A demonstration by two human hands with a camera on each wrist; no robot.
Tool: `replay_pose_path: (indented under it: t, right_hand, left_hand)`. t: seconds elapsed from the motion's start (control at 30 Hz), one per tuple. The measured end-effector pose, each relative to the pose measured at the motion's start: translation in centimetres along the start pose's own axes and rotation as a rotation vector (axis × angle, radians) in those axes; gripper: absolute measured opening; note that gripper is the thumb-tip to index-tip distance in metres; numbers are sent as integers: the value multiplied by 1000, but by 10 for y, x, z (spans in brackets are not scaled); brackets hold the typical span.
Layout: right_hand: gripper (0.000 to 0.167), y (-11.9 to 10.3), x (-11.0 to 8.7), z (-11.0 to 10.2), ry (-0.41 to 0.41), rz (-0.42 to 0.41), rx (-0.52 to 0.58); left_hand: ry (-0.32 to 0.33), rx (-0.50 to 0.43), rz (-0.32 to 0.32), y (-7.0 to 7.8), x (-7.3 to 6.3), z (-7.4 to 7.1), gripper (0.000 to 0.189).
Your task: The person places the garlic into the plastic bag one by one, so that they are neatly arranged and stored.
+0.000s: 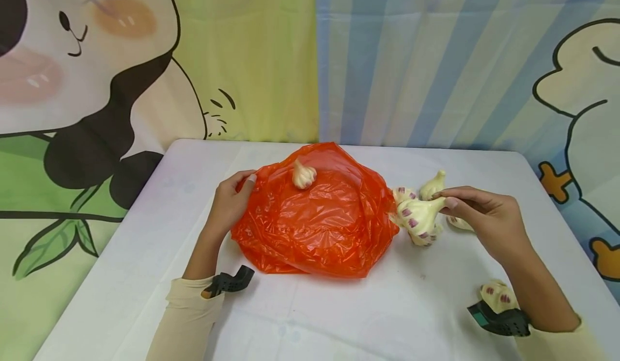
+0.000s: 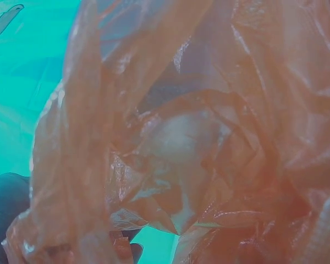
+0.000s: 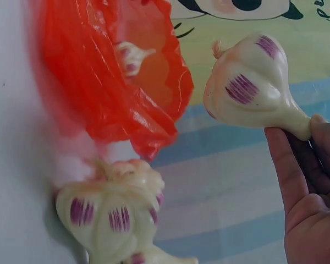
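Note:
A red plastic bag lies spread on the table with its mouth open. My left hand grips the bag's left edge between thumb and fingers. Inside the bag, toward the back, sits one garlic bulb; through the thin plastic a pale shape shows in the left wrist view. Just right of the bag, my right hand pinches another garlic bulb by its stem, the round end pointing toward the bag. In the head view this bulb overlaps other garlic behind it.
More garlic lies right of the bag: one bulb behind the held one, another partly hidden by my right hand. A further bulb is by my right wrist, beside the black wrist camera. A printed curtain hangs behind the white table.

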State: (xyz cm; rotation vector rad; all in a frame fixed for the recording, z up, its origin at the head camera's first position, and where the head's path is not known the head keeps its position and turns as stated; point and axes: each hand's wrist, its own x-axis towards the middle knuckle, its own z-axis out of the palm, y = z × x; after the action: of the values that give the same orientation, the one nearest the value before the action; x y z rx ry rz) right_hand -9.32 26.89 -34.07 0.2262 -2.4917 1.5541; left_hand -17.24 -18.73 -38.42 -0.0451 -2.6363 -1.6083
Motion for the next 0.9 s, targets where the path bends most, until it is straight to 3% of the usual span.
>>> replay_pose_path:
  t: [0.23,0.63,0.9]
  right_hand:
    - [20,-5,17,22,-83,-72,134]
    - [22,-1,46,54,-120,-64,138]
    - [27,0,67,78,-143,-63,264]
  left_hand:
    - [-4,-1,11,1,-1,0,43]
    - [0,0,16,2,-2,-2,45]
    - [-2,0,5,5,-4,-3,44]
